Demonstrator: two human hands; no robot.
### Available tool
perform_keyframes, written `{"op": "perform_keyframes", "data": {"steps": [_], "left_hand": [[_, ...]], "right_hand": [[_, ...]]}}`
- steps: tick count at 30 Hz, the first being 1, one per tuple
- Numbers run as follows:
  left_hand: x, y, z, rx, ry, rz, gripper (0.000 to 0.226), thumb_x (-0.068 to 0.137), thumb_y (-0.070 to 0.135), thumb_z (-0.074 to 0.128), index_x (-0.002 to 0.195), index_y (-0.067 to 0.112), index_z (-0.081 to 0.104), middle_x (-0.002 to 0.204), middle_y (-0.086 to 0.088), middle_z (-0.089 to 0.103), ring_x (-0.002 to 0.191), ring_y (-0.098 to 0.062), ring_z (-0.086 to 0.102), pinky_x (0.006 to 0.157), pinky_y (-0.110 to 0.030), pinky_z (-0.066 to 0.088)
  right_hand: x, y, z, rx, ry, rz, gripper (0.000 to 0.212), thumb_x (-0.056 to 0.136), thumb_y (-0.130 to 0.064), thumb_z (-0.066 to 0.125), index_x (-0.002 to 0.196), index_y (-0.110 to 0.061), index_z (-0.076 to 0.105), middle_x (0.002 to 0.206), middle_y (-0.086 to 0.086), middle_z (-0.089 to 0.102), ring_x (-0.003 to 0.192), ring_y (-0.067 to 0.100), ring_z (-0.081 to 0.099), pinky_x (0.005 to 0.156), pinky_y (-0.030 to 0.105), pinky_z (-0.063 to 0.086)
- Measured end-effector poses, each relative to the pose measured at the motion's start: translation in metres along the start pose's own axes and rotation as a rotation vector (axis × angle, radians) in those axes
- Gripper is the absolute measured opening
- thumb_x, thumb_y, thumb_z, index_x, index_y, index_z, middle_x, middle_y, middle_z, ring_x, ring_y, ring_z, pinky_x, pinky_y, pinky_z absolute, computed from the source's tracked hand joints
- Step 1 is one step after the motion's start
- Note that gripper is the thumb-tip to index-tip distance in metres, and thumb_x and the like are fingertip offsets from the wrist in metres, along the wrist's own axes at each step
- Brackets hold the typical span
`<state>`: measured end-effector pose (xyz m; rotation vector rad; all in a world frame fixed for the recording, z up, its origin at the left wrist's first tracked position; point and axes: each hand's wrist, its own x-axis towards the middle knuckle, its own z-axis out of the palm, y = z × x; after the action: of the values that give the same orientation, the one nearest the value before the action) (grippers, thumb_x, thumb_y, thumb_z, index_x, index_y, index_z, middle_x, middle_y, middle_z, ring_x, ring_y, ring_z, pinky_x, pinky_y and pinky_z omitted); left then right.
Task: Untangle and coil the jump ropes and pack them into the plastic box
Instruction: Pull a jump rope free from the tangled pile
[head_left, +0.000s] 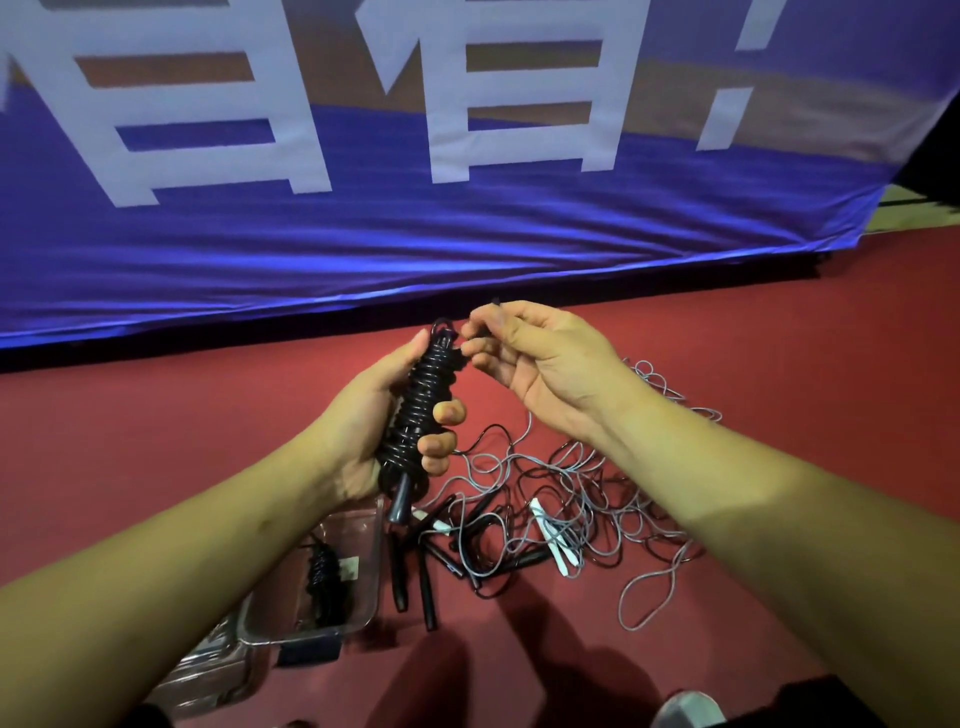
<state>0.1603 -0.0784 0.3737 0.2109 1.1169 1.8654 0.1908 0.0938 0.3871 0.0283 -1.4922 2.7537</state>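
At lower left, a clear rectangular plastic box (371, 561) is set on the red floor (156, 415), and a coiled black rope (324, 571) is seen lying inside it. Above the box, a black jump rope bundle (421, 410), wound tightly round its handles, is gripped upright by the left hand (374, 431), whose fingers are curled round it. The bundle's free end is pinched at the top by the right hand (530, 358). Below that hand, a tangle of black and grey ropes (571, 509) with white handles (553, 540) is spread over the floor, just beside the box. A blue banner with white characters (467, 234) is hung behind.
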Motion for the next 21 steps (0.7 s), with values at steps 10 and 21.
{"op": "perform_keyframes", "data": {"steps": [10,21], "left_hand": [[-0.002,-0.001,-0.01,0.09,0.066,-0.014,0.034,0.094,0.054,0.044,0.098,0.029,0.066,0.063,-0.005,0.045,0.041,-0.017,0.041,0.044,-0.022,0.038],[0.003,-0.008,-0.016,0.31,0.19,-0.021,0.034,0.094,0.052,0.048,0.102,0.021,0.06,0.068,-0.008,0.053,0.046,-0.022,0.049,0.047,-0.026,0.04]], "right_hand": [[0.001,0.008,0.005,-0.243,0.085,-0.064,0.006,0.091,0.006,0.055,0.096,0.004,0.056,0.08,0.019,0.065,0.061,0.018,0.066,0.062,0.025,0.056],[0.003,-0.001,0.003,-0.775,0.012,-0.015,0.008,0.08,0.012,0.068,0.085,0.006,0.069,0.061,0.014,0.067,0.055,0.017,0.066,0.059,0.022,0.056]]}}
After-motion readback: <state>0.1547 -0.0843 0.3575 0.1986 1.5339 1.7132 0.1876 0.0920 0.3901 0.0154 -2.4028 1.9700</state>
